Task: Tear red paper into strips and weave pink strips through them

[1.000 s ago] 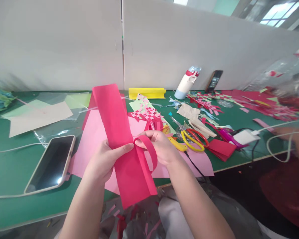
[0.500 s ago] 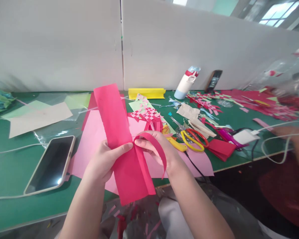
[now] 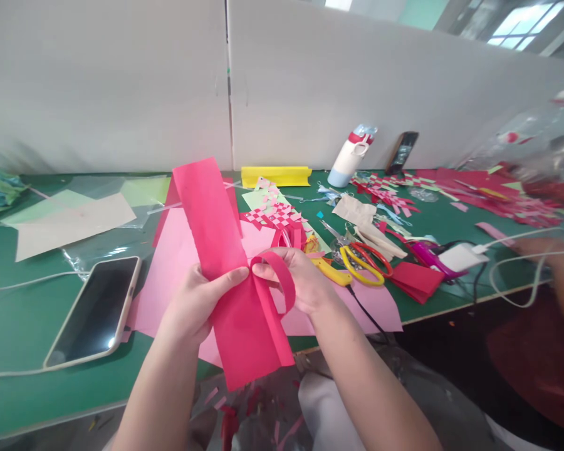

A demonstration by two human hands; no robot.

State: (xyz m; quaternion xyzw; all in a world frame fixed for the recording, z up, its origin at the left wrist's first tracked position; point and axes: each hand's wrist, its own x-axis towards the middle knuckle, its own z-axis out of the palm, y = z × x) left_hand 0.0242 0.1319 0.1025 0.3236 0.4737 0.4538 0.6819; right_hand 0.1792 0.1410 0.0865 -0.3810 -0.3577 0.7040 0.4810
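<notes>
A long sheet of red paper (image 3: 214,216) is held up at a tilt over the table, with a fold along its lower right edge. My left hand (image 3: 200,300) is closed on its left side, thumb pressed flat on the front. At the right edge, my right hand (image 3: 294,279) pinches a narrow paper strip (image 3: 287,282), partly torn from the sheet and curling in a loop over the fingers. The strip still joins the sheet near both thumbs. Beneath lies a large pink sheet (image 3: 164,269) of paper.
A phone (image 3: 94,313) lies at left beside pale paper sheets (image 3: 75,219). Right of my hands are yellow-handled scissors (image 3: 361,266), a yellow glue gun (image 3: 331,272) and woven paper pieces (image 3: 282,216). A bottle (image 3: 352,156) stands behind. Another person's arm (image 3: 559,263) is at far right.
The loose strip has curled into a tighter loop, its end swinging left and up. Both hands keep nearly the same place and hold on the red paper.
</notes>
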